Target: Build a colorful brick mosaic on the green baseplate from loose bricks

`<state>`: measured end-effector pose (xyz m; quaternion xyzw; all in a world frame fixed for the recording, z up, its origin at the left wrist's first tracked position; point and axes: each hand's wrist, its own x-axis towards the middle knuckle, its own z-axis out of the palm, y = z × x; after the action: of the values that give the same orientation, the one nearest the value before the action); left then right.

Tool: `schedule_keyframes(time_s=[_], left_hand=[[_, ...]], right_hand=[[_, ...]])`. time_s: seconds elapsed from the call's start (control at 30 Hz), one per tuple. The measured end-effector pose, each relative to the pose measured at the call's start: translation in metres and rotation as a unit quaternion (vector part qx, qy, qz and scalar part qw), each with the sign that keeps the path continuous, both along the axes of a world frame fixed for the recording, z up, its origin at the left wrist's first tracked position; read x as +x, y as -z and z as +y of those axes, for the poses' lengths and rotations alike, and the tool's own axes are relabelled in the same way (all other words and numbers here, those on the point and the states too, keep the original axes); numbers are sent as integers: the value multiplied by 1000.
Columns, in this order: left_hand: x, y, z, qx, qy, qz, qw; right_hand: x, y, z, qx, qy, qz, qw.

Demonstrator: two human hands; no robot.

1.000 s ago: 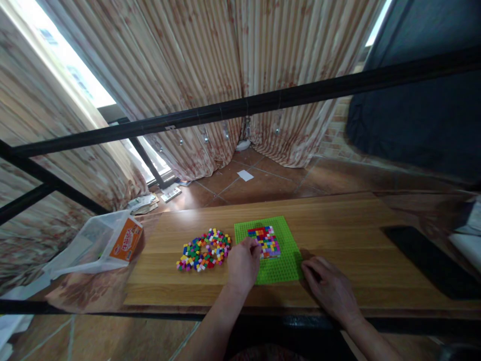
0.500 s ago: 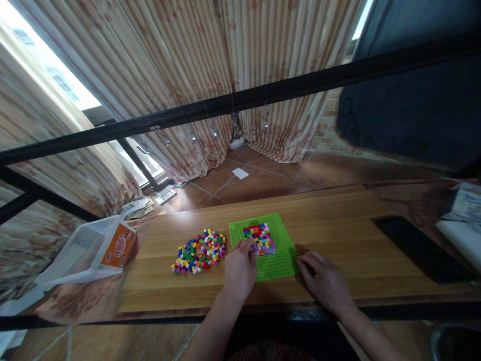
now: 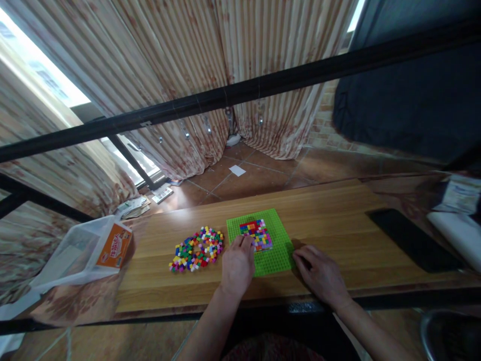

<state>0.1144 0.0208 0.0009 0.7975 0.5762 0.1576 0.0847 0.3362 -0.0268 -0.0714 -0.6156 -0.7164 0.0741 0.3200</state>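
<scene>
A green studded baseplate (image 3: pixel 276 260) lies on the wooden board, carrying a tight square patch of small multicoloured building blocks (image 3: pixel 262 235). My left hand (image 3: pixel 238 263) is over the plate's left side, thumb and fingers pinched together at the patch's lower left corner. Whatever sits between those fingertips is hidden or too small to name. At the plate's right edge rests my right hand (image 3: pixel 319 273), its fingers curled closed and the tips against the edge. Left of the plate, loose blocks (image 3: pixel 214 243) in many colours are spread in a rough ring.
A clear plastic box (image 3: pixel 86 265) with an orange label stands at the board's left end. To the right lies a dark flat object (image 3: pixel 409 240), possibly a phone, with white packets (image 3: pixel 460 193) beyond it. A black metal bar (image 3: pixel 240 93) crosses in front of the curtains.
The whole view has shifted slightly. My left hand stays pinched at the patch's lower left corner, and my right hand keeps its place at the plate's edge.
</scene>
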Motion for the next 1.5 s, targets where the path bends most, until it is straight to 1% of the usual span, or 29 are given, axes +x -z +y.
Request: schedule_keyframes(time_s=[0.1, 0.23, 0.5, 0.63, 0.8, 1.0, 1.3, 1.5], left_hand=[[0, -1, 0, 0, -1, -11, 1000], [-1, 2, -2, -7, -21, -39, 999], [-2, 14, -5, -4, -40, -139, 989], [1, 13, -3, -14, -59, -150, 987], [6, 9, 0, -24, -94, -158, 983], [8, 5, 4, -46, -128, -190, 972], [12, -4, 10, -78, -153, -181, 968], [16, -11, 13, -104, -184, -128, 969]], right_hand=[[1, 1, 0, 2, 0, 0, 1000], [1, 1, 0, 2, -2, 5, 1000], [0, 0, -1, 5, 5, 1, 1000], [0, 0, -1, 1, 1, -2, 1000], [1, 0, 0, 12, 5, -2, 1000], [1, 1, 0, 3, 3, -5, 1000], [1, 0, -1, 13, 1, -1, 1000], [2, 2, -1, 4, 5, -12, 1000]])
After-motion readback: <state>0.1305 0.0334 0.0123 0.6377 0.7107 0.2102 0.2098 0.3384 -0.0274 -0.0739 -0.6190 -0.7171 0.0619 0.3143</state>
